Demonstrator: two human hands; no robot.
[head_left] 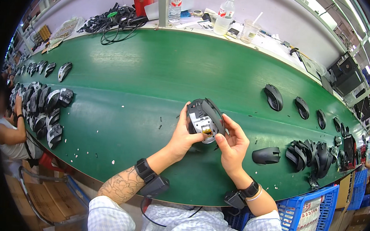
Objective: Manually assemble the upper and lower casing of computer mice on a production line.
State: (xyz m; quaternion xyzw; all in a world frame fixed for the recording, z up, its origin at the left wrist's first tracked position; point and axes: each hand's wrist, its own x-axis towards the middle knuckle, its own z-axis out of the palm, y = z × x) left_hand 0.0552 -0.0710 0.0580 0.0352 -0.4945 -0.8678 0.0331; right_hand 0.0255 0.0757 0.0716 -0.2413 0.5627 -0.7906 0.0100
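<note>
A partly open computer mouse (pixel 201 121) is held above the green bench, its white and grey insides and a small yellow part showing. My left hand (pixel 181 137) grips its body from the left, thumb across the lower end. On the other side, my right hand (pixel 233 148) pinches a black curved mouse cover (pixel 214 114), which stands tilted along the mouse's right side. Whether cover and body are joined anywhere is hidden. A loose black mouse shell (pixel 266 155) lies on the bench to the right of my right hand.
Half-built mice (pixel 42 101) are heaped at the left, near a co-worker's arm (pixel 16 125). A pile of black shells (pixel 306 156) lies at the right. Dark mice (pixel 273 97) sit spaced along the far strip. Cables (pixel 118 20) and bottles (pixel 175 5) stand behind. A blue crate (pixel 291 217) is below.
</note>
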